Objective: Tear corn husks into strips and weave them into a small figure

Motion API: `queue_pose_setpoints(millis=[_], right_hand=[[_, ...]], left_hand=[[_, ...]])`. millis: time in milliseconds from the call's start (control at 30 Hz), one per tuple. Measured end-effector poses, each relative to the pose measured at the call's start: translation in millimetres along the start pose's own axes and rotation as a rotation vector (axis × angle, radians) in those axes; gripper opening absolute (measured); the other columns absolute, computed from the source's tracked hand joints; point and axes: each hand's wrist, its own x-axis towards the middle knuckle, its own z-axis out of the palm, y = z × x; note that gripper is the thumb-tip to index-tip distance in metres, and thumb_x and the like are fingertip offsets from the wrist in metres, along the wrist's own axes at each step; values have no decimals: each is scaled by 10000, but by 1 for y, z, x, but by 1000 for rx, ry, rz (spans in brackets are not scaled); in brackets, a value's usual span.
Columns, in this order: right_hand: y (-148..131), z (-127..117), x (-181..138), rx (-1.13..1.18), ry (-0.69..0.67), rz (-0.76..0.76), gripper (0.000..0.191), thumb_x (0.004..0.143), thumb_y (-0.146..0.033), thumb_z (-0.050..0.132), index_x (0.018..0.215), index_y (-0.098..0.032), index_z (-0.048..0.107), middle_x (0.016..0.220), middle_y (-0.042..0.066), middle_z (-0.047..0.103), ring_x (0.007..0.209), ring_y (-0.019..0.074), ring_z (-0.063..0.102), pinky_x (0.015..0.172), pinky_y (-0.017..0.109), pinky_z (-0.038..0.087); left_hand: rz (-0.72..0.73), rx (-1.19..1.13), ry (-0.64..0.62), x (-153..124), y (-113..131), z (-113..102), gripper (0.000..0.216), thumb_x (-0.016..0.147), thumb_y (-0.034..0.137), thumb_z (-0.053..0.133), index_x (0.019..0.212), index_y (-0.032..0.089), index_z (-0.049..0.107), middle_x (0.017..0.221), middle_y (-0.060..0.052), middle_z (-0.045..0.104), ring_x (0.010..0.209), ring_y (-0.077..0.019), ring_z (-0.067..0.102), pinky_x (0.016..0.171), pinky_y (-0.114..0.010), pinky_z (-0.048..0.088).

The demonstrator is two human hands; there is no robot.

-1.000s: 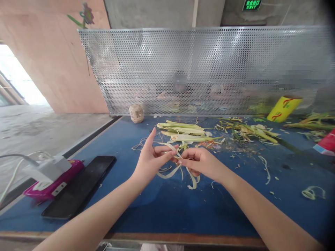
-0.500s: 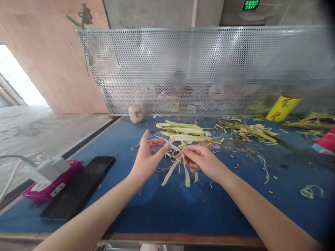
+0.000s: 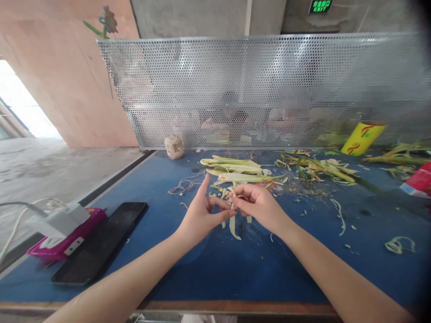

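Blue tabletop (image 3: 232,278); pale strips (image 3: 233,229) protrude past both hands' fingertips (image 3: 231,213)

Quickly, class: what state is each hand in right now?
Left hand: partly curled at the narrow, pale-green plant strips; grip cannot be told.
Right hand: closed, holding those strips.

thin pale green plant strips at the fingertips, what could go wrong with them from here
The thin pale green plant strips at the fingertips of the left hand and the right hand could tear or slip, being narrow with ends dangling loose. They might also get mixed up with the long yellow-green husk pieces just beyond, or perhaps snag the tangled beige string past the left hand.
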Motion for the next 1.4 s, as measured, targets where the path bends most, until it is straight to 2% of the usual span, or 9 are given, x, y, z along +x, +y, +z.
queue_pose_setpoints(millis=[267, 467, 567, 633, 767, 967, 1200, 1300, 1400], right_hand=[[5, 0, 1, 87, 6, 17, 226, 746, -385, 591, 767, -162, 559, 551, -41, 485, 423, 51, 378, 414, 200, 311], [2, -4, 3, 291, -18, 43, 254, 797, -399, 531, 812, -151, 583, 596, -27, 496, 401, 28, 315, 396, 199, 263], [3, -3, 2, 214, -29, 53, 240, 751, -394, 592, 804, -162, 571, 611, -25, 510, 415, 35, 337, 400, 199, 283], [4, -3, 2, 105, -26, 52, 232, 725, -383, 621, 786, -166, 567, 619, -25, 517, 438, 45, 376, 418, 201, 319], [3, -5, 2, -25, 1, 21, 211, 728, -374, 609, 752, -170, 560, 605, -30, 506, 467, 61, 419, 437, 203, 351], [4, -12, 5, 12, -16, 45, 188, 728, -349, 614, 755, -175, 550, 595, -37, 515, 447, 49, 405, 441, 200, 358], [2, -14, 3, 199, -117, 96, 238, 778, -394, 556, 768, -157, 578, 601, -15, 554, 404, 28, 342, 411, 198, 289], [4, -11, 3, 199, -117, 87, 197, 758, -367, 590, 778, -171, 594, 533, -45, 505, 406, 34, 345, 401, 189, 262], [5, -6, 2, 160, -95, 98, 202, 727, -370, 619, 771, -174, 600, 456, -71, 434, 380, 41, 332, 374, 188, 229]], left_hand=[[-22, 42, -97, -7, 8, 3, 1047, 641, 209, 687, 1381, 178, -54, 596, 43, 590, 548, -111, 514, 565, -257, 341], [233, 274, 95, -7, 13, 1, 819, 739, 253, 586, 1377, 182, 76, 726, 5, 552, 703, -132, 492, 660, -287, 352], [213, 333, 101, -5, 12, 0, 851, 732, 255, 592, 1377, 148, 47, 826, -32, 590, 777, -148, 508, 675, -286, 354], [153, 335, 80, -4, 11, 0, 864, 732, 255, 592, 1378, 138, 30, 774, -16, 604, 729, -143, 515, 668, -287, 358], [98, 198, 34, -4, 12, -1, 868, 716, 233, 613, 1376, 169, 53, 675, 26, 582, 640, -126, 515, 664, -292, 381], [-73, -137, -25, -1, 20, -5, 851, 635, 143, 679, 1329, 140, 187, 604, 52, 567, 600, -98, 538, 624, -248, 404], [-49, -166, -5, 0, 24, -6, 729, 659, 157, 665, 1279, 131, 281, 697, 18, 594, 648, -91, 548, 619, -223, 416], [-22, -217, -10, 1, 20, -4, 785, 658, 163, 669, 1306, 151, 226, 841, -32, 617, 711, -117, 586, 669, -258, 451], [1, -278, -13, 2, 16, -2, 892, 611, 158, 705, 1330, 204, 179, 852, -27, 628, 662, -126, 608, 639, -275, 477]])
